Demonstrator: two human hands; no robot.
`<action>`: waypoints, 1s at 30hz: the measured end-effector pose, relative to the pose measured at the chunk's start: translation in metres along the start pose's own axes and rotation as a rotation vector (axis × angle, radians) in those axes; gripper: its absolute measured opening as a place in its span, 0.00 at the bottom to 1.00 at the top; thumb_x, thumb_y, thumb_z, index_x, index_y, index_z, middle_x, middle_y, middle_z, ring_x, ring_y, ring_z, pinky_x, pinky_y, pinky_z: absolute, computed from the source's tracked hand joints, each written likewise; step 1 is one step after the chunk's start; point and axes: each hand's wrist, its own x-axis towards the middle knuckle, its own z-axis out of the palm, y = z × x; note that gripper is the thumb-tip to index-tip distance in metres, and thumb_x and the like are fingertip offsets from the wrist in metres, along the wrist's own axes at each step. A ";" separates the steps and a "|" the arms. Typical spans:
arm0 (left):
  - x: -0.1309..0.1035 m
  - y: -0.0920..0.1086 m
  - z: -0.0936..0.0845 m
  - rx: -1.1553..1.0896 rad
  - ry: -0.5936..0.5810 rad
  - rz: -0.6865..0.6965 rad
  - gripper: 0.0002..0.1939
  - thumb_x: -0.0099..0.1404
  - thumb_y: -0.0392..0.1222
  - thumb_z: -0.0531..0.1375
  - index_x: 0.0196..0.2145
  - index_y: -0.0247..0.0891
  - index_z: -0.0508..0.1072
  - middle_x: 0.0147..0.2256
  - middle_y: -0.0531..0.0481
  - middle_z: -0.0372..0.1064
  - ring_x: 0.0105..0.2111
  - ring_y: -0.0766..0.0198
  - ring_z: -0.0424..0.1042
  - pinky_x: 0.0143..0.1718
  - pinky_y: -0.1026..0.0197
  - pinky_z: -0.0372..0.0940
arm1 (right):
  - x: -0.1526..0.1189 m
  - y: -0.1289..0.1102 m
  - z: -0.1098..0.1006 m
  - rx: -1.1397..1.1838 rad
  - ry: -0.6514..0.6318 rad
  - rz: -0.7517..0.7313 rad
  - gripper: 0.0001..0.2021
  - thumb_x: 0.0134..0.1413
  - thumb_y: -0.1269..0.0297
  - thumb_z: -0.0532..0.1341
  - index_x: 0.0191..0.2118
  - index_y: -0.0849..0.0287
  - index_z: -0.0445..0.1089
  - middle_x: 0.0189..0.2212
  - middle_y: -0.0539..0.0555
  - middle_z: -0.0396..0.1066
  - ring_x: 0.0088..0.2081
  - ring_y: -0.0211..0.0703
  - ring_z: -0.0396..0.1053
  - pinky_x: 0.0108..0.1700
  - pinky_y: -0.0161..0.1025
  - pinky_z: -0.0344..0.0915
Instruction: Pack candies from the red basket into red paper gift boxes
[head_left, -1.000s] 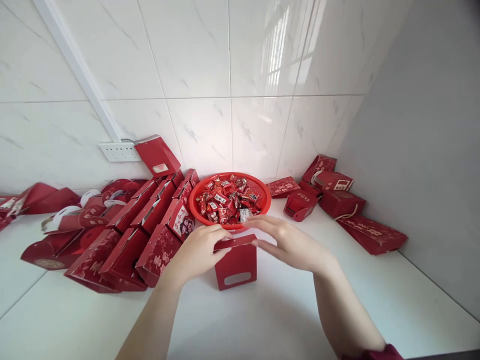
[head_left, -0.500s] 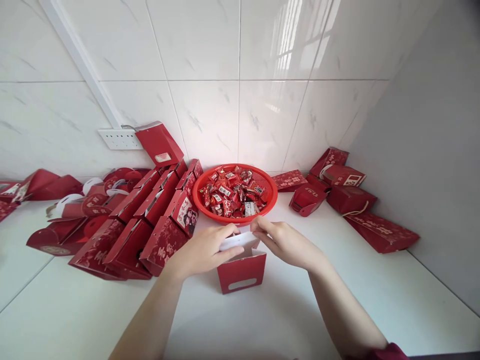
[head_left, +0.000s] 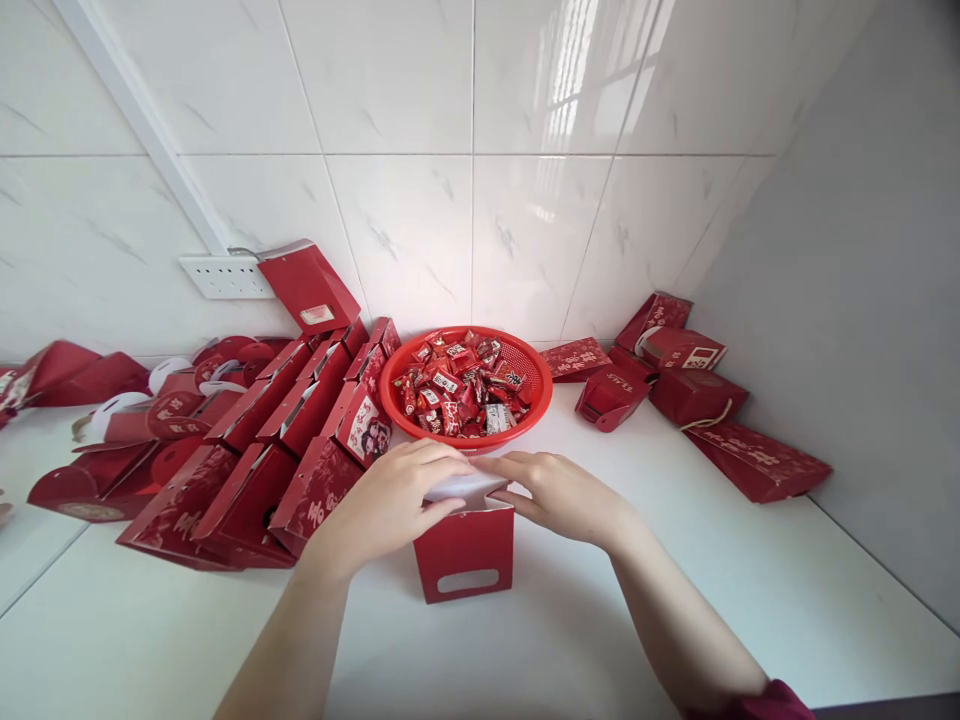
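Note:
A red paper candy box (head_left: 469, 550) stands upright on the white table in front of me, with a white oval patch low on its near side. Its white inner flap (head_left: 465, 484) is raised at the top. My left hand (head_left: 397, 500) grips the top at the left, fingers over the flap's far side and thumb at the near edge. My right hand (head_left: 562, 492) holds the right side in a similar way, its fingers bent over the flap and its thumb by the rim. The box's inside is mostly hidden by the hands.
Just behind the box is a red plastic basket (head_left: 540, 400) of wrapped candies (head_left: 457, 385). Rows of red boxes (head_left: 247, 490) stand at left, under a wall socket (head_left: 225, 277). More red boxes (head_left: 701, 398) lie at right by the grey wall. Part of another hand (head_left: 4, 508) shows at the left edge.
My right hand has gone from pinching the flap's far corner to lying lower along its right side. My left fingers now reach farther over the flap. The view has shifted slightly.

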 end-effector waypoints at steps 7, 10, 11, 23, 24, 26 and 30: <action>0.000 0.018 0.002 -0.004 -0.090 -0.080 0.06 0.68 0.37 0.59 0.38 0.44 0.77 0.37 0.56 0.76 0.38 0.63 0.73 0.43 0.60 0.64 | 0.002 -0.004 0.002 -0.087 0.016 -0.153 0.13 0.66 0.69 0.53 0.42 0.55 0.76 0.43 0.53 0.76 0.40 0.42 0.74 0.42 0.38 0.66; 0.001 0.020 0.004 -0.017 0.004 -0.089 0.07 0.69 0.35 0.57 0.40 0.43 0.75 0.38 0.57 0.75 0.39 0.64 0.72 0.44 0.61 0.63 | 0.004 -0.004 0.003 -0.145 0.114 -0.188 0.13 0.66 0.71 0.53 0.41 0.56 0.76 0.40 0.53 0.77 0.38 0.42 0.73 0.42 0.39 0.64; 0.001 0.019 0.005 -0.032 0.032 -0.098 0.08 0.69 0.34 0.57 0.41 0.44 0.74 0.39 0.57 0.75 0.40 0.65 0.72 0.44 0.61 0.63 | 0.004 -0.003 0.004 -0.150 0.141 -0.191 0.13 0.66 0.71 0.53 0.42 0.56 0.75 0.41 0.54 0.77 0.39 0.42 0.73 0.42 0.39 0.63; 0.016 -0.015 0.021 -0.403 -0.140 -0.108 0.29 0.58 0.23 0.48 0.49 0.44 0.76 0.52 0.55 0.73 0.52 0.64 0.71 0.53 0.64 0.66 | 0.006 0.013 0.001 -0.076 0.100 -0.042 0.11 0.64 0.70 0.56 0.46 0.53 0.74 0.43 0.53 0.75 0.42 0.44 0.72 0.43 0.40 0.67; 0.017 -0.016 0.022 -0.413 -0.139 -0.114 0.30 0.58 0.23 0.47 0.50 0.44 0.76 0.53 0.55 0.71 0.54 0.63 0.70 0.54 0.63 0.65 | 0.004 0.012 -0.001 -0.066 0.142 -0.048 0.13 0.64 0.71 0.55 0.49 0.53 0.73 0.47 0.54 0.74 0.46 0.45 0.71 0.47 0.42 0.67; 0.017 -0.018 0.022 -0.407 -0.129 -0.110 0.32 0.57 0.22 0.47 0.53 0.45 0.74 0.57 0.56 0.68 0.57 0.62 0.67 0.58 0.61 0.63 | 0.002 0.008 -0.005 -0.040 0.236 -0.073 0.15 0.64 0.73 0.53 0.52 0.54 0.70 0.51 0.56 0.71 0.51 0.46 0.69 0.51 0.45 0.66; 0.016 -0.020 0.022 -0.397 -0.132 -0.070 0.37 0.55 0.22 0.48 0.59 0.45 0.68 0.61 0.55 0.63 0.62 0.62 0.61 0.65 0.58 0.55 | 0.004 -0.001 -0.005 0.045 0.197 -0.255 0.13 0.65 0.72 0.52 0.51 0.56 0.68 0.48 0.56 0.73 0.51 0.45 0.69 0.55 0.46 0.64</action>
